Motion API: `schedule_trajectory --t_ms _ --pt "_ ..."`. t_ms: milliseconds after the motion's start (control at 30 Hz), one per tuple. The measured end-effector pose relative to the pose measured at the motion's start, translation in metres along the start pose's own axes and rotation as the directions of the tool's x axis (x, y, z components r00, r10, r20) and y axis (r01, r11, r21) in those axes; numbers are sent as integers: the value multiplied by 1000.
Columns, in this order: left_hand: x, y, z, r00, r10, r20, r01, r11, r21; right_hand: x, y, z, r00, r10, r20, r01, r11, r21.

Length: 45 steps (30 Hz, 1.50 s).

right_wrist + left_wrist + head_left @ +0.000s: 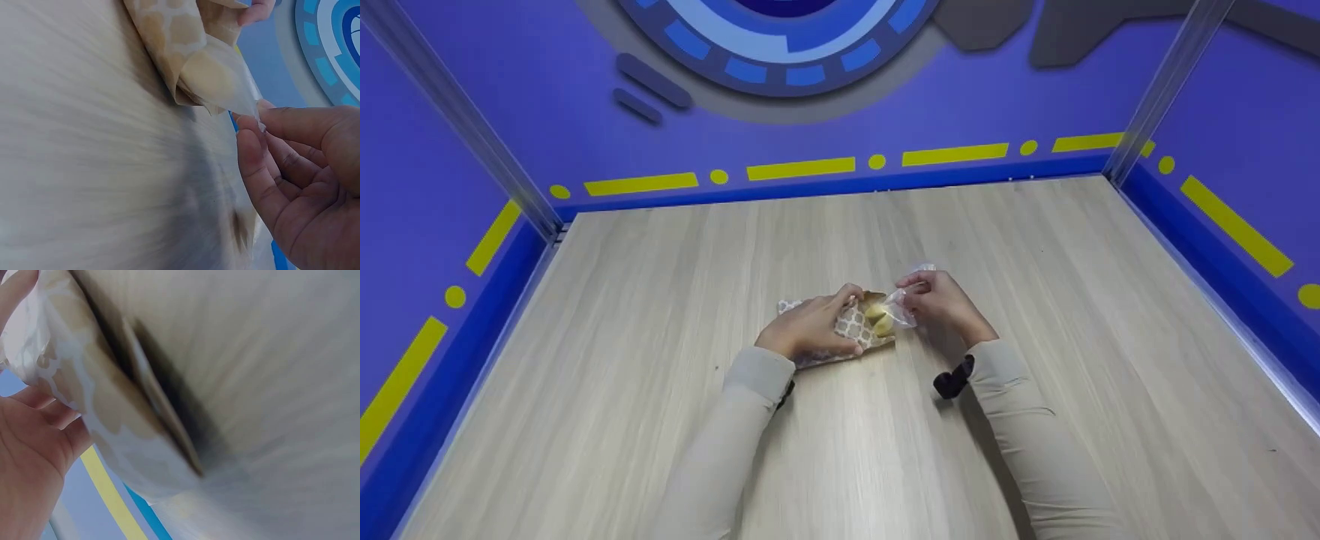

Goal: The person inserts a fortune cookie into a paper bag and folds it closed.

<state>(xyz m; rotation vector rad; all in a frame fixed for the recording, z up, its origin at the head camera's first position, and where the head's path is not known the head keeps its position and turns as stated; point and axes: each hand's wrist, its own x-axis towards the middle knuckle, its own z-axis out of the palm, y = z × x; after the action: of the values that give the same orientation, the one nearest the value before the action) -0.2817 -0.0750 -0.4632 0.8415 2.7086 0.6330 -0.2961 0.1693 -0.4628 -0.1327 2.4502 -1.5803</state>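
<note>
My left hand grips a tan paper bag with a white lattice pattern, thumb on the near side and fingers on the far side. The bag lies tilted low over the table, its mouth facing right. From that mouth pokes a clear plastic bag with pale yellow pieces inside; their exact kind is unclear. My right hand pinches the loose end of the plastic between thumb and fingertips, plainest in the right wrist view. In the left wrist view a folded edge of the paper bag shows.
All this takes place on a light wood-grain table. Blue panels with yellow dashes wall it in at the back and both sides, and metal posts stand at the back corners. A black strap device sits at my right wrist.
</note>
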Motion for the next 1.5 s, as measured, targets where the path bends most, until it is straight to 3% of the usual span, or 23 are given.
schedule_trajectory --t_ms 800,1100,1500 --pt "1 1 1 1000 6 -15 -6 1000 13 2 -3 17 998 -9 63 11 999 -35" --pt "-1 1 2 999 -31 -8 31 999 14 3 -4 28 997 0 76 -3 999 40" --pt "-1 1 2 1000 -23 -16 23 1000 5 4 -6 37 994 -6 107 -1 998 64"
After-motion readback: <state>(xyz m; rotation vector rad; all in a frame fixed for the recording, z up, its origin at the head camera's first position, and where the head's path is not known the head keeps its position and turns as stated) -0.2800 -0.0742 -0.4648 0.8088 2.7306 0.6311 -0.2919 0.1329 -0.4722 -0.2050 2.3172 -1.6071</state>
